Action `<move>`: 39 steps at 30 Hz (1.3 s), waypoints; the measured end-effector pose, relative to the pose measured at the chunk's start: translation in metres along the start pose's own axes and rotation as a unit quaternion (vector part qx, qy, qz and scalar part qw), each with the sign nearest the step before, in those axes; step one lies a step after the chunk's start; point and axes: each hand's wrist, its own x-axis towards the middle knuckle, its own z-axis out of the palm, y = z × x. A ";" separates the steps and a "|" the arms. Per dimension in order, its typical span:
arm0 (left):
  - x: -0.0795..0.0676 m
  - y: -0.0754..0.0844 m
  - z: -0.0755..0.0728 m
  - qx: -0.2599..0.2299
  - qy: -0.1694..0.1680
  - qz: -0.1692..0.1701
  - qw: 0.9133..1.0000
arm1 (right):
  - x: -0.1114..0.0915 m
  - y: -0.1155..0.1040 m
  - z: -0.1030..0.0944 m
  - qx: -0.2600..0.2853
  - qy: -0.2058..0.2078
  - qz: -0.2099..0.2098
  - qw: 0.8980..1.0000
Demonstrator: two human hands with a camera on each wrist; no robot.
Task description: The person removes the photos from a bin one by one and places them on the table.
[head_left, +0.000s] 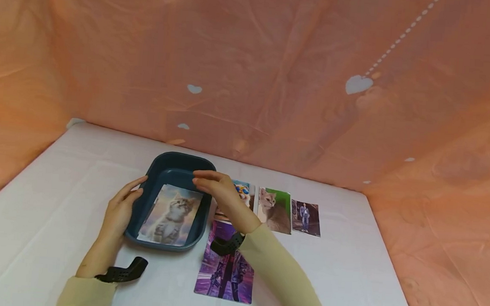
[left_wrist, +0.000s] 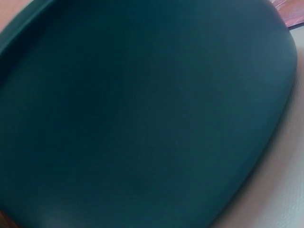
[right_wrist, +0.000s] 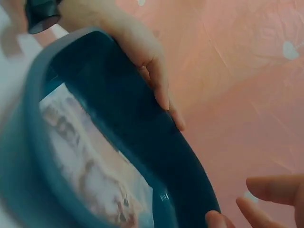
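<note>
A dark teal plastic tub (head_left: 140,212) stands on the white-covered table with a kitten picture card (head_left: 172,216) lying inside it. Along the tub's left side, my left hand (head_left: 120,210) rests against the outer wall with its fingers extended. My right hand (head_left: 221,189) is over the tub's far right rim, fingers stretched out and pointing left. In the right wrist view, fingertips (right_wrist: 273,189) of that hand show off the rim, while one digit appears at the rim. Teal wall (left_wrist: 156,118) fills most of the left wrist view.
Right of the tub lie a cat card with a green background (head_left: 283,212), a small card with a standing figure (head_left: 306,218) and a colourful card (head_left: 246,193) partly behind my right hand. A purple card (head_left: 223,279) lies nearer. An orange heart-patterned cloth (head_left: 250,77) encloses the table.
</note>
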 end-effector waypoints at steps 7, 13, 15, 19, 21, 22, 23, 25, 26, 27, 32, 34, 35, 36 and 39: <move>-0.001 0.001 0.001 -0.005 -0.002 0.001 1.000 | 0.017 0.001 0.018 0.013 0.003 0.002 1.000; -0.001 0.002 0.000 0.000 -0.004 0.004 1.000 | 0.022 0.001 0.025 -0.012 0.001 0.011 1.000; 0.000 0.002 0.000 0.001 -0.004 0.005 1.000 | 0.025 0.002 0.026 -0.030 -0.003 0.014 0.999; 0.001 0.000 0.000 0.001 -0.003 0.007 1.000 | 0.030 0.006 0.027 -0.074 -0.005 0.022 0.997; 0.001 0.000 0.001 0.002 0.000 0.008 1.000 | 0.032 0.007 0.028 -0.097 -0.004 0.025 0.995; 0.001 0.000 0.001 0.001 0.001 0.008 1.000 | 0.033 0.008 0.029 -0.109 -0.004 0.027 0.994; 0.001 -0.001 0.001 0.001 0.002 0.008 1.000 | 0.034 0.009 0.030 -0.118 -0.005 0.031 0.992; 0.000 -0.001 0.001 0.001 0.003 0.008 1.000 | 0.036 0.010 0.031 -0.138 -0.007 0.036 0.990; 0.000 -0.001 0.001 0.001 0.002 0.008 1.000 | 0.037 0.010 0.031 -0.148 -0.009 0.040 0.988; 0.000 -0.001 0.001 0.001 0.002 0.009 1.000 | 0.037 0.010 0.032 -0.156 -0.013 0.045 0.987; 0.000 -0.001 0.002 0.002 0.002 0.011 1.000 | 0.039 0.010 0.033 -0.188 -0.028 0.064 0.980; 0.000 -0.001 0.002 0.002 0.002 0.011 1.000 | 0.040 0.010 0.034 -0.200 -0.037 0.065 0.977; 0.000 -0.001 0.002 0.002 0.002 0.011 1.000 | 0.040 0.011 0.034 -0.209 -0.040 0.064 0.975; 0.000 -0.002 0.002 0.002 0.003 0.010 1.000 | 0.040 0.011 0.034 -0.215 -0.044 0.062 0.974; 0.000 -0.002 0.002 0.001 0.002 0.006 1.000 | 0.040 0.012 0.034 -0.235 -0.057 0.056 0.969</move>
